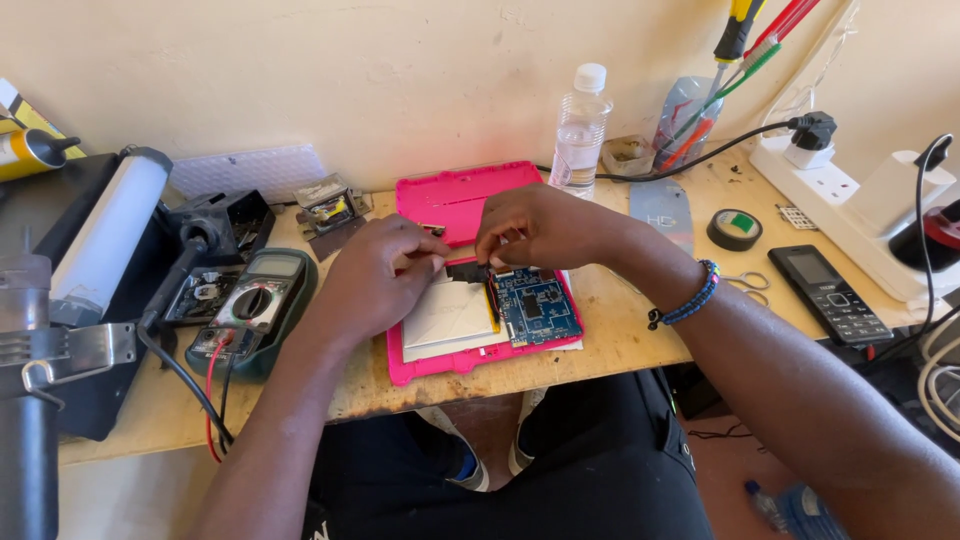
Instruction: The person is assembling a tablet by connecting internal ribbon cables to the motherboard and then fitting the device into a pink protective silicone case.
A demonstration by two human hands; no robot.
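Against a cream wall, the scuffed wooden bench (620, 340) carries an opened pink tablet (480, 345); left hand (375, 275) and right hand (540, 228) pinch its black strip (467, 270), multimeter (255, 305) just left of the tablet.

Person's body: bare forearms, blue-and-black beaded bracelet (688, 303) on right wrist, black trousers (560, 470), light shoes (470, 465) with blue trim.

Pink tablet shell (440, 362), blue circuit board (533, 305), seemingly green multimeter (258, 300)
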